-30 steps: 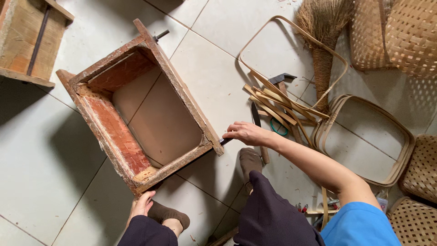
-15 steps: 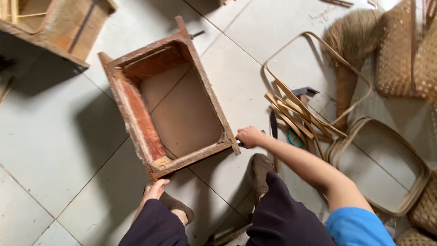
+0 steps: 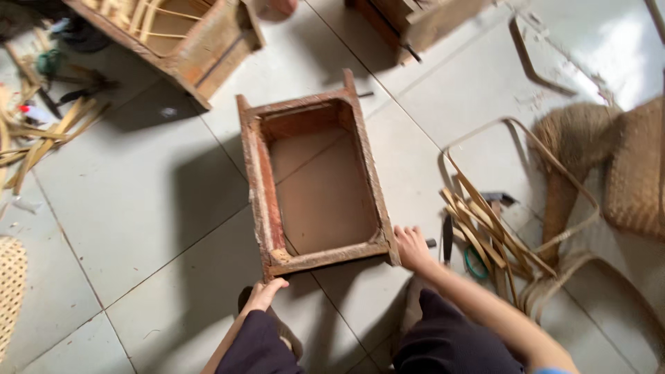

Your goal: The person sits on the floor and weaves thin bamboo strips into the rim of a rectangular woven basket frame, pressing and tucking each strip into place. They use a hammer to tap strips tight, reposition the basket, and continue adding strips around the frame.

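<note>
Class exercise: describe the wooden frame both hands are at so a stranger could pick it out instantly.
On the tiled floor, find the open wooden frame in the middle, with the right hand at its near corner and the left hand just below it. Unlike the frame behind, it holds no strips.
</note>
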